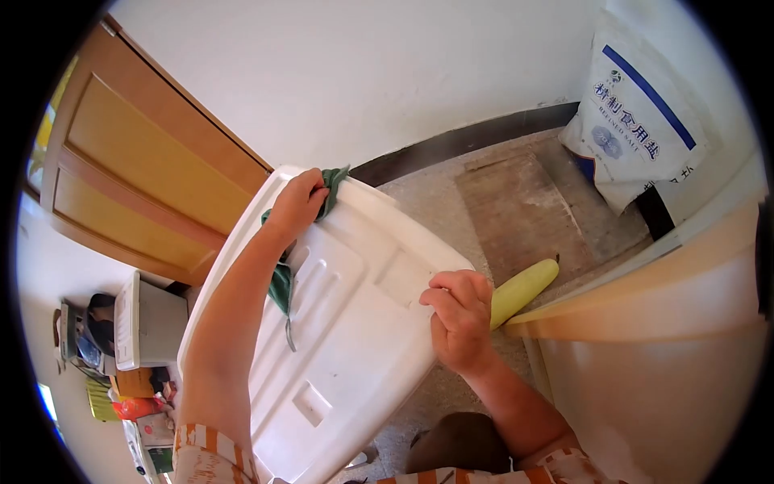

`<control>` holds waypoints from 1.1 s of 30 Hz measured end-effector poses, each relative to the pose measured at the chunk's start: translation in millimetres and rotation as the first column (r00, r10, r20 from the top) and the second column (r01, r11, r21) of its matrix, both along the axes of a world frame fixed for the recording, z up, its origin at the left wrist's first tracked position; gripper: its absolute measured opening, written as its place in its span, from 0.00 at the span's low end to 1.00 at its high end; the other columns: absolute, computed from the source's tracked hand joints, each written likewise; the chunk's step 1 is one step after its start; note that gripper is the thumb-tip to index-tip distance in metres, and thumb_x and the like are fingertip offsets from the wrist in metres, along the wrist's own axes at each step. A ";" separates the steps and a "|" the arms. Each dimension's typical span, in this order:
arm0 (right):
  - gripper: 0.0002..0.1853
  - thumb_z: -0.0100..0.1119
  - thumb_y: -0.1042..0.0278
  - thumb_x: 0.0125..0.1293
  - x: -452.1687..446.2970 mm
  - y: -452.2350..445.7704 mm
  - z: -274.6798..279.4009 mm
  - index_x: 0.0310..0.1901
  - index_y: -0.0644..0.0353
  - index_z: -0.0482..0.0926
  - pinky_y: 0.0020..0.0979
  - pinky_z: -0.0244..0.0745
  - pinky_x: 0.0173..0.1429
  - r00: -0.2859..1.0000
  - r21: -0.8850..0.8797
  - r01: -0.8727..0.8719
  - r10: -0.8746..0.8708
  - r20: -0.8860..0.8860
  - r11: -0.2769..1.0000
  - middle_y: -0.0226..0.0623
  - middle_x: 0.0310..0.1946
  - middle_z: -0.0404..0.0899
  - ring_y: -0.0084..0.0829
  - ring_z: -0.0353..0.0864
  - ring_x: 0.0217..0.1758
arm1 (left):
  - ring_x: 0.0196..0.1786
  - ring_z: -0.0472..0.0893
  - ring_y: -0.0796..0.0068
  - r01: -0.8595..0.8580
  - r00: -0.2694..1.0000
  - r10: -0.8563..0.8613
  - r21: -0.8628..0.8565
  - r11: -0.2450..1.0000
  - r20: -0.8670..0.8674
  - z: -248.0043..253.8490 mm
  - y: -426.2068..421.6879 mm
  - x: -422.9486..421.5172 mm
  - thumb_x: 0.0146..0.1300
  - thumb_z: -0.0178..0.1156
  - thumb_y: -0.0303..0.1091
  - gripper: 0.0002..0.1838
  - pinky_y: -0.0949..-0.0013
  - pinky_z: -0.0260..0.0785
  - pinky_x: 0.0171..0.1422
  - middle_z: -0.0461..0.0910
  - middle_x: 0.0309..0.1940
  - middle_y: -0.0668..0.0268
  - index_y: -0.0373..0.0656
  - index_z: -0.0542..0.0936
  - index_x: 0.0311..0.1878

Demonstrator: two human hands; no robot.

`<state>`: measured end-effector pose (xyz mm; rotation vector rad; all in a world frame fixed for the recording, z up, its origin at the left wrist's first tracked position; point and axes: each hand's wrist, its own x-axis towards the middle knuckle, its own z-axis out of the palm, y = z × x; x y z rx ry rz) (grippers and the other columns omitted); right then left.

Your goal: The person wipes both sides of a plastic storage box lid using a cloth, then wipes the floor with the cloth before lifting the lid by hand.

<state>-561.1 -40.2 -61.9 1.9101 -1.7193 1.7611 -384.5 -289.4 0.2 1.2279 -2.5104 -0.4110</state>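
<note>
- One large white plastic lid [339,323] with moulded ridges fills the middle of the view, tilted in front of the person; it looks stiff and fairly light for its size, though awkwardly broad, and its smooth face may be slippery if wet; its raised rim seems the best place to take hold, with hands well apart.
- A green cloth [280,290] lies bunched over the far rim, a loose tail hanging across the ridges; it looks soft and limp, easiest to grasp by its thick folds.
- The left hand [298,202] is closed around the bunched cloth at the far rim, fingers bent tightly.
- The right hand [461,319] has its fingers curled in at the lid's right corner, holding the edge with little gap; how firmly, one cannot tell.
- Just beside the right hand, a long pale green gourd [524,290] lies on the floor; beyond it are a worn board [520,210] and a white salt sack [637,121].
- To the left stand a wooden door [145,161] and a lidded storage box [157,323].
</note>
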 end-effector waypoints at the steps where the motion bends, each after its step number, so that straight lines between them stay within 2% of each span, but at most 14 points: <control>1: 0.10 0.55 0.82 0.46 -0.2 -0.6 1.0 0.31 0.58 0.77 0.36 0.62 0.49 1.000 0.002 -0.003 0.003 -0.001 1.000 0.32 0.37 0.75 0.36 0.70 0.45 | 0.33 0.74 0.53 -0.001 0.999 0.001 -0.023 1.000 0.033 -0.8 -2.2 3.9 0.60 0.57 0.28 0.05 0.61 0.67 0.42 0.76 0.28 0.54 0.39 0.71 0.35; 4: 0.09 0.55 0.82 0.46 -1.9 0.0 3.3 0.31 0.57 0.77 0.35 0.62 0.49 1.000 -0.008 -0.009 0.009 0.009 1.000 0.31 0.37 0.74 0.36 0.70 0.44 | 0.33 0.74 0.54 -0.102 0.991 0.101 -0.002 0.995 0.088 -7.6 -20.6 21.0 0.59 0.56 0.27 0.04 0.61 0.67 0.41 0.76 0.27 0.54 0.40 0.72 0.34; 5: 0.09 0.54 0.82 0.47 -2.3 -1.5 2.4 0.30 0.57 0.77 0.35 0.62 0.49 1.000 -0.011 -0.006 0.007 0.012 1.000 0.31 0.37 0.74 0.36 0.70 0.44 | 0.31 0.74 0.64 -0.115 0.992 0.112 0.038 0.993 0.064 -15.4 -32.2 25.8 0.59 0.58 0.29 0.05 0.65 0.67 0.38 0.75 0.25 0.60 0.40 0.72 0.34; 6: 0.09 0.54 0.82 0.47 -1.3 -0.8 1.5 0.30 0.57 0.77 0.35 0.62 0.49 1.000 -0.008 -0.014 0.015 0.015 1.000 0.31 0.37 0.74 0.36 0.70 0.44 | 0.31 0.74 0.64 -0.117 0.991 0.114 0.041 0.992 0.067 -17.9 -34.2 28.4 0.59 0.58 0.29 0.05 0.65 0.67 0.38 0.75 0.25 0.60 0.40 0.72 0.34; 8: 0.09 0.54 0.82 0.47 -1.6 -1.3 1.3 0.30 0.57 0.77 0.35 0.62 0.49 1.000 -0.010 -0.016 0.016 0.010 1.000 0.31 0.37 0.74 0.36 0.70 0.44 | 0.30 0.71 0.76 -0.117 0.956 0.188 0.293 0.949 -0.224 -21.2 -40.1 31.7 0.59 0.60 0.32 0.08 0.70 0.65 0.35 0.73 0.23 0.67 0.40 0.73 0.34; 11: 0.09 0.54 0.81 0.47 -0.9 -1.0 2.1 0.30 0.57 0.76 0.35 0.62 0.49 1.000 -0.007 -0.006 0.006 0.007 1.000 0.31 0.36 0.74 0.36 0.70 0.44 | 0.31 0.68 0.81 -0.215 0.901 0.312 0.314 0.925 -0.300 -15.6 -30.5 9.2 0.59 0.62 0.35 0.11 0.73 0.63 0.35 0.72 0.24 0.71 0.39 0.72 0.33; 12: 0.09 0.54 0.81 0.47 -1.0 -0.7 2.2 0.30 0.56 0.76 0.35 0.62 0.49 1.000 0.002 -0.001 0.001 0.002 1.000 0.31 0.36 0.74 0.36 0.70 0.44 | 0.31 0.69 0.78 -0.118 0.935 0.172 0.185 0.975 -0.310 -20.3 -24.2 3.5 0.59 0.63 0.36 0.12 0.72 0.63 0.35 0.72 0.24 0.69 0.39 0.71 0.33; 14: 0.09 0.54 0.82 0.47 -1.0 0.3 2.2 0.30 0.56 0.77 0.35 0.62 0.49 1.000 0.001 -0.002 0.002 -0.003 1.000 0.31 0.37 0.74 0.36 0.70 0.44 | 0.30 0.69 0.76 -0.055 0.979 0.076 0.114 0.992 -0.188 -17.8 -17.5 3.5 0.59 0.63 0.36 0.13 0.70 0.64 0.36 0.72 0.24 0.67 0.39 0.70 0.33; 17: 0.10 0.54 0.82 0.46 -0.4 -2.2 0.3 0.30 0.57 0.77 0.35 0.62 0.49 1.000 -0.004 0.001 -0.001 0.010 1.000 0.31 0.37 0.75 0.36 0.70 0.45 | 0.30 0.69 0.73 -0.087 0.995 0.091 0.090 0.992 -0.043 -8.6 -4.1 3.2 0.58 0.63 0.36 0.13 0.69 0.64 0.37 0.72 0.24 0.65 0.39 0.70 0.33; 21: 0.10 0.54 0.83 0.46 -0.6 -1.0 2.1 0.30 0.57 0.77 0.35 0.62 0.49 1.000 0.008 -0.004 0.004 0.020 1.000 0.31 0.38 0.75 0.36 0.70 0.45 | 0.29 0.70 0.73 -0.106 0.989 0.118 0.136 0.985 -0.085 -12.7 -26.5 9.9 0.58 0.62 0.35 0.12 0.67 0.64 0.35 0.73 0.24 0.63 0.39 0.71 0.32; 26: 0.10 0.54 0.83 0.46 -0.5 0.0 2.0 0.30 0.57 0.77 0.35 0.62 0.49 1.000 -0.002 0.000 0.000 0.003 1.000 0.31 0.38 0.75 0.36 0.70 0.45 | 0.28 0.72 0.72 -0.322 0.939 0.332 0.113 0.940 -0.088 -11.7 -43.1 -2.6 0.58 0.62 0.35 0.10 0.66 0.65 0.33 0.74 0.22 0.62 0.39 0.74 0.30; 28: 0.10 0.54 0.83 0.46 -0.6 1.1 3.3 0.30 0.56 0.77 0.35 0.62 0.50 1.000 0.005 0.000 0.000 0.005 1.000 0.31 0.38 0.74 0.36 0.70 0.45 | 0.28 0.72 0.69 -0.275 0.959 0.277 0.032 0.961 -0.061 -11.7 -27.6 -4.6 0.59 0.61 0.36 0.11 0.65 0.65 0.35 0.74 0.23 0.62 0.39 0.73 0.31; 30: 0.10 0.54 0.83 0.47 -0.5 1.3 2.5 0.31 0.57 0.77 0.35 0.62 0.50 1.000 0.018 0.008 -0.007 -0.008 1.000 0.31 0.38 0.74 0.36 0.70 0.45 | 0.28 0.73 0.67 -0.089 0.993 0.091 0.025 0.996 -0.071 -15.8 -17.2 -5.4 0.59 0.60 0.37 0.11 0.64 0.66 0.36 0.74 0.22 0.61 0.39 0.73 0.33; 33: 0.10 0.54 0.82 0.47 -0.6 0.3 1.5 0.31 0.57 0.76 0.36 0.62 0.50 1.000 0.007 0.001 -0.001 0.000 1.000 0.31 0.37 0.74 0.36 0.70 0.45 | 0.30 0.76 0.61 -0.146 0.987 0.145 -0.006 0.989 -0.072 -12.0 -16.7 -3.9 0.60 0.60 0.37 0.11 0.62 0.67 0.39 0.77 0.25 0.57 0.40 0.74 0.35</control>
